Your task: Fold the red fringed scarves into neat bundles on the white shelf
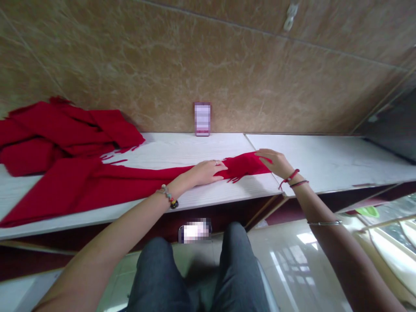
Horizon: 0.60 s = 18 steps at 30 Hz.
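A long red scarf (130, 178) with fringed ends lies stretched along the white tabletop. Its right end is folded over, so a fringe shows near the fold. My left hand (206, 172) rests palm down on the narrow part of the scarf, its fingers spread and touching the cloth. At the folded right end, my right hand (274, 161) lies on the scarf with its fingers stretched out and a bit of red showing between them. The underside of both hands is hidden.
A heap of red scarves (68, 130) is piled at the left against the brown tiled wall (162, 69). A phone (202, 119) leans upright on that wall. Another phone-like device (195, 230) is below the table's front edge, above my knees. A socket (290, 17) is higher up.
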### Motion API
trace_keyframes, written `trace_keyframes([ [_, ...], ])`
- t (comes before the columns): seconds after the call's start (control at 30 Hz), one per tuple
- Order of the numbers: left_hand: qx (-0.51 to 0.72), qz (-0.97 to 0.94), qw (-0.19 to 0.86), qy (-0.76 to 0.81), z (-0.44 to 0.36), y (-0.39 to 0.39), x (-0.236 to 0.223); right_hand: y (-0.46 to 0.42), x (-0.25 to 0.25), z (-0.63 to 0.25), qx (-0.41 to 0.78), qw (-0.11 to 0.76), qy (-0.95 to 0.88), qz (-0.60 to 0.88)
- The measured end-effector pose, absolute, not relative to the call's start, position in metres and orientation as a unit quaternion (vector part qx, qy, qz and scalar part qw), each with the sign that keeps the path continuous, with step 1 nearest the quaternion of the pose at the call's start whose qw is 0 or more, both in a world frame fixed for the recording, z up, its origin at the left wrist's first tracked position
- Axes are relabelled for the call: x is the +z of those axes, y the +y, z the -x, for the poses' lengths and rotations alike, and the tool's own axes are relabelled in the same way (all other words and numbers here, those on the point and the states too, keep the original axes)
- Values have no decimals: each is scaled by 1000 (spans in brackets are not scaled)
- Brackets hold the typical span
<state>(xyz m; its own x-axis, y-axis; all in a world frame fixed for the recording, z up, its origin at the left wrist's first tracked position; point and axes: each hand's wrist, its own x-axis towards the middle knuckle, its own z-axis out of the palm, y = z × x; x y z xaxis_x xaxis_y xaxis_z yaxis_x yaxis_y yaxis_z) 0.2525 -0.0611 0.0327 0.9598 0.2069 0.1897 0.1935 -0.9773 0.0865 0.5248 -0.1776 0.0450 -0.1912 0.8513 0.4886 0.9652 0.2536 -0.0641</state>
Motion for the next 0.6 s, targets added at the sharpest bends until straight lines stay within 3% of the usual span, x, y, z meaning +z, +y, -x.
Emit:
trace_keyframes([
  [0.23, 179, -972, 39, 150, -323, -82, 31, -185, 40, -553, -138, 55, -769, 621],
  [0.6, 217, -964, 45, 143, -358, -91, 28, -191, 46, -551, -144, -16, -773, 618],
])
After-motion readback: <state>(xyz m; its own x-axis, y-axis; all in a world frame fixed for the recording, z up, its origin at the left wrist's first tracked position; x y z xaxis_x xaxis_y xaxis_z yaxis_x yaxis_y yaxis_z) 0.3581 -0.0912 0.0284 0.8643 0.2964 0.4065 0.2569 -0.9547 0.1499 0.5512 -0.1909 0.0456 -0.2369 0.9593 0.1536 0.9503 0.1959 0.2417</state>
